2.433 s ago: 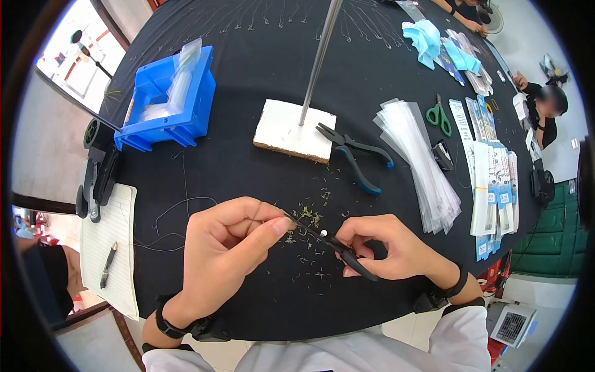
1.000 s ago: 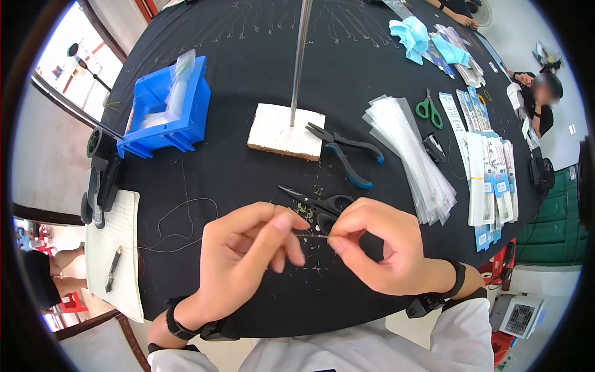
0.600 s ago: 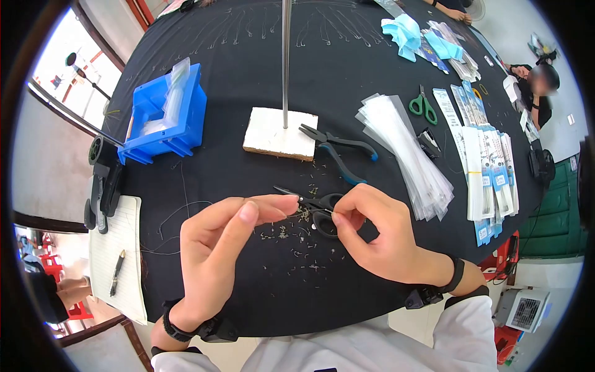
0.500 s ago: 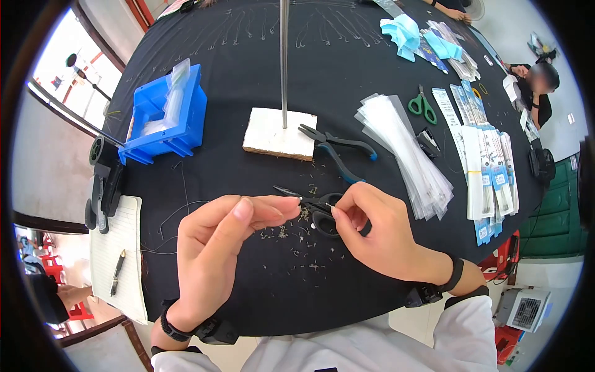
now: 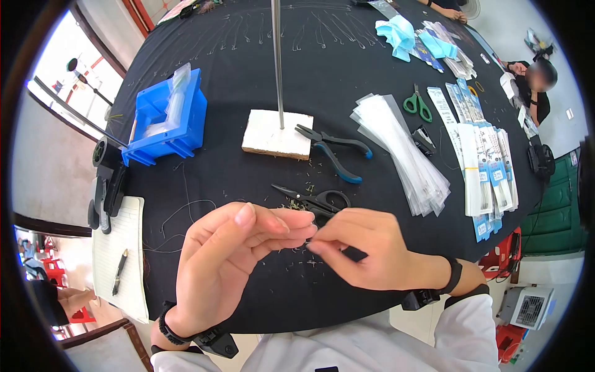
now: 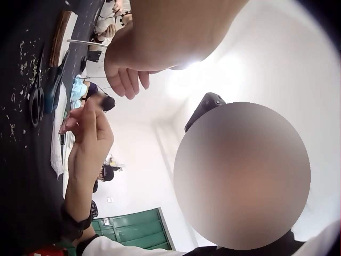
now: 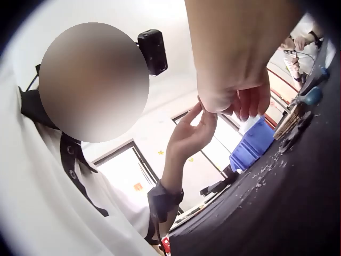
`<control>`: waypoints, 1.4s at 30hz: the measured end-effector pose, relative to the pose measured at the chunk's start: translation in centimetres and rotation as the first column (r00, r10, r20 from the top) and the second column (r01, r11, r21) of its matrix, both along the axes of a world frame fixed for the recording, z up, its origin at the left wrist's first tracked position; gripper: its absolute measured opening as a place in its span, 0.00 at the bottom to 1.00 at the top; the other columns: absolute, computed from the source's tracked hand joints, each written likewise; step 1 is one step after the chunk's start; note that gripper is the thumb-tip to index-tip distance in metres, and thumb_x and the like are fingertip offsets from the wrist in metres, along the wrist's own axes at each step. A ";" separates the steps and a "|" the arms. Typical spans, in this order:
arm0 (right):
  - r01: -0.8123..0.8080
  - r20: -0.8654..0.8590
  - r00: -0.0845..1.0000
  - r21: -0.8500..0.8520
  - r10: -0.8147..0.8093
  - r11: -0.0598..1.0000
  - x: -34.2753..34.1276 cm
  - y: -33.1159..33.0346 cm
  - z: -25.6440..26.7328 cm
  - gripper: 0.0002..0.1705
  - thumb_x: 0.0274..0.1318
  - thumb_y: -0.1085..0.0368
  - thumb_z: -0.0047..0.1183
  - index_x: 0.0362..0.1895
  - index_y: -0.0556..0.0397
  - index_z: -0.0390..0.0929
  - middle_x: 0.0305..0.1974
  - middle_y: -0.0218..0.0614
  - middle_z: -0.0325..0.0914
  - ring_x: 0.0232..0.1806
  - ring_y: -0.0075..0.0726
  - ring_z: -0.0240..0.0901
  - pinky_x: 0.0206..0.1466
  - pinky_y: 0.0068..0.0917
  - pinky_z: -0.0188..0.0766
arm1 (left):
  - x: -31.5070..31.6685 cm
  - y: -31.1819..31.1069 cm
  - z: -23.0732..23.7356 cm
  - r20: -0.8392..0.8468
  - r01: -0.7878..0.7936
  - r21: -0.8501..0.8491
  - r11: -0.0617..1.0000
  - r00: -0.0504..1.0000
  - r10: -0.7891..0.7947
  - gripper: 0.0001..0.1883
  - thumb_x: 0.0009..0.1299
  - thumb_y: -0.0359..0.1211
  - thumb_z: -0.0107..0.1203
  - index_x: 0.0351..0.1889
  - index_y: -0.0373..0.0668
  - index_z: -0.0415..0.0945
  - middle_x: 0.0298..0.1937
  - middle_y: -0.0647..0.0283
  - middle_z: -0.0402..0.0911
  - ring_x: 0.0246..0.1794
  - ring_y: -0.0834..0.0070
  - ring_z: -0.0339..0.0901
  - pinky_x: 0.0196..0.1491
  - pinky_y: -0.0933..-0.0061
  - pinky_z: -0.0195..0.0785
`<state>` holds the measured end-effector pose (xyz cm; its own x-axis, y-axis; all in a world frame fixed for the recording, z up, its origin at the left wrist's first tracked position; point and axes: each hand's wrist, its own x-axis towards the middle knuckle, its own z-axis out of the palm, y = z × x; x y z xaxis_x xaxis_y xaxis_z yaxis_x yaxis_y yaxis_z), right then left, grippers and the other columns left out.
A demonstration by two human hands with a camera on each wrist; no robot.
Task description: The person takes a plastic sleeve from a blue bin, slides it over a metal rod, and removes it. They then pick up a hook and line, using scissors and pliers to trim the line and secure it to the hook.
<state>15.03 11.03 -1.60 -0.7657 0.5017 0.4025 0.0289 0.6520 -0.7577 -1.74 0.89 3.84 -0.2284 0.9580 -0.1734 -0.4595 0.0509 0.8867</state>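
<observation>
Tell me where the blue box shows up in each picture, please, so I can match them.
Head: upper left, the blue box sits beyond the left hand.
Left wrist: not in it.
Right wrist: right of centre, just below the nearer hand's fingers.
Shared landmark: the scraps, near centre in head, far left in left wrist, lower right in right wrist.

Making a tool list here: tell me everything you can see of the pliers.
The pliers have a dark, metal-looking, tapering nose and two spread handles, dark and blue. The nose appears propped on the white block; the handles extend over the black cloth. Neither the left hand nor the right hand touches them.
</observation>
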 end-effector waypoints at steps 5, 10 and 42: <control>-0.114 0.025 0.991 -0.398 0.135 0.910 -1.0 -0.7 0.0 0.08 0.49 0.70 0.59 0.36 0.54 0.79 0.31 0.30 0.77 0.25 0.24 0.73 0.23 0.21 0.68 | 0.4 0.0 0.1 0.068 -0.013 -0.019 1.000 0.998 0.014 0.16 0.74 0.39 0.38 0.34 0.37 0.71 0.46 0.46 0.78 0.47 0.58 0.78 0.54 0.60 0.69; -0.188 -0.020 0.972 -0.658 0.232 0.729 -1.2 -0.7 -0.9 0.10 0.53 0.66 0.57 0.40 0.55 0.78 0.32 0.29 0.77 0.28 0.20 0.72 0.25 0.19 0.69 | 0.5 0.0 -0.4 0.112 -0.005 -0.037 0.999 0.994 0.009 0.16 0.74 0.39 0.38 0.34 0.37 0.71 0.47 0.47 0.78 0.48 0.59 0.78 0.54 0.60 0.68; 0.037 0.107 0.994 -0.573 0.030 0.819 1.6 3.9 5.0 0.09 0.63 0.70 0.44 0.29 0.61 0.70 0.26 0.32 0.70 0.23 0.18 0.67 0.28 0.16 0.66 | -4.2 -1.6 -2.9 -0.578 0.002 0.059 0.998 0.816 0.032 0.11 0.67 0.26 0.49 0.27 0.31 0.80 0.23 0.57 0.79 0.29 0.76 0.76 0.34 0.76 0.67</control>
<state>16.64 14.95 3.39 -0.7845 0.6188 -0.0417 0.1319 0.1008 -0.9861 -5.89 -0.71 0.95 -0.2845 0.9575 0.0473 0.1383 -0.0078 0.9904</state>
